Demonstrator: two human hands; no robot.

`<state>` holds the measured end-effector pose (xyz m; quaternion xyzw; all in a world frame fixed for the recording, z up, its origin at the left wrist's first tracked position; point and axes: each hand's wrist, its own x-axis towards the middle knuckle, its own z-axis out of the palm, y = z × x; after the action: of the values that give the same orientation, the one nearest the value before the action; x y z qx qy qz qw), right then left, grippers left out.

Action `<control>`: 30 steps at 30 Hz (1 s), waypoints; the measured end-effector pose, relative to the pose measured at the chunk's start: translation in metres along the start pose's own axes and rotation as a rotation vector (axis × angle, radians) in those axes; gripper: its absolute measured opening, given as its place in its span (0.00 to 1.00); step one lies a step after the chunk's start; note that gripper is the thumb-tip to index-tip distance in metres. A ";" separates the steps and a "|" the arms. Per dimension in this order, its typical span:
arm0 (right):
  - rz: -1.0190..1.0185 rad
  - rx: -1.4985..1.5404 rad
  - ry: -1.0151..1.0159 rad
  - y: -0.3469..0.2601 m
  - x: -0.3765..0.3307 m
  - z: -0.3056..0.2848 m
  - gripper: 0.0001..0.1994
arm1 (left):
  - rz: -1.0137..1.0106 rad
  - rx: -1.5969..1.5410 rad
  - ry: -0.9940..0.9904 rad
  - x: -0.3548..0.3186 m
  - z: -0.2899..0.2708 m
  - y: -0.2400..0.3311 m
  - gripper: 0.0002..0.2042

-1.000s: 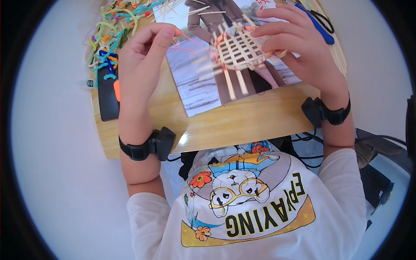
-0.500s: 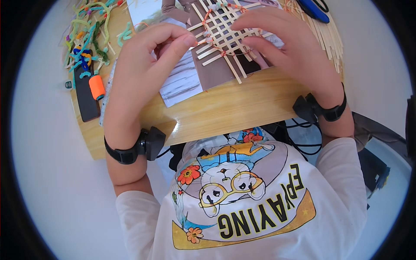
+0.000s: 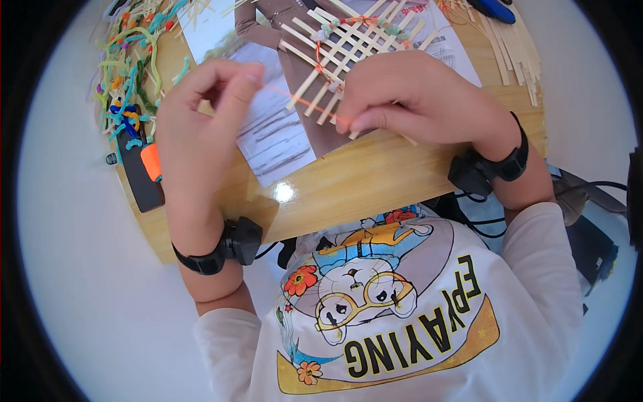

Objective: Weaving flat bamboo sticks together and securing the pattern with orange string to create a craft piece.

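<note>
An orange thread [image 3: 301, 102] stretches between my two hands. My left hand [image 3: 207, 100] pinches one end between thumb and fingertips, to the left of the lattice. Lower right of it, my right hand [image 3: 408, 97] grips the thread's other part, thumb against the curled fingers. Behind that hand lies a woven lattice of pale wooden strips [image 3: 355, 41], ringed by orange thread and small coloured beads. My right hand hides the lattice's lower right part. The lattice rests on a large printed photo sheet [image 3: 274, 151].
Tangled coloured pipe cleaners [image 3: 137, 60] are heaped at the table's far left. An orange thread spool [image 3: 151, 162] and a dark flat case [image 3: 142, 184] lie below them. At the far right are loose wooden strips [image 3: 519, 57] and a blue-handled tool [image 3: 494, 9].
The right hand has come down and left and closed on the thread. My left hand has drawn left, away from the lattice, and the thread now spans between them.
</note>
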<state>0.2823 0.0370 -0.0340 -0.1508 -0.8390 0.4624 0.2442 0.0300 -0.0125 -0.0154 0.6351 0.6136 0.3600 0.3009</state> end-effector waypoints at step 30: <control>-0.251 -0.382 -0.091 -0.017 -0.014 0.013 0.09 | 0.571 0.303 -0.229 0.008 0.044 -0.003 0.08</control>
<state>0.2867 0.0126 -0.0294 -0.0676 -0.9336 0.2673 0.2290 0.0652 -0.0022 -0.0418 0.8550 0.4198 0.2610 0.1571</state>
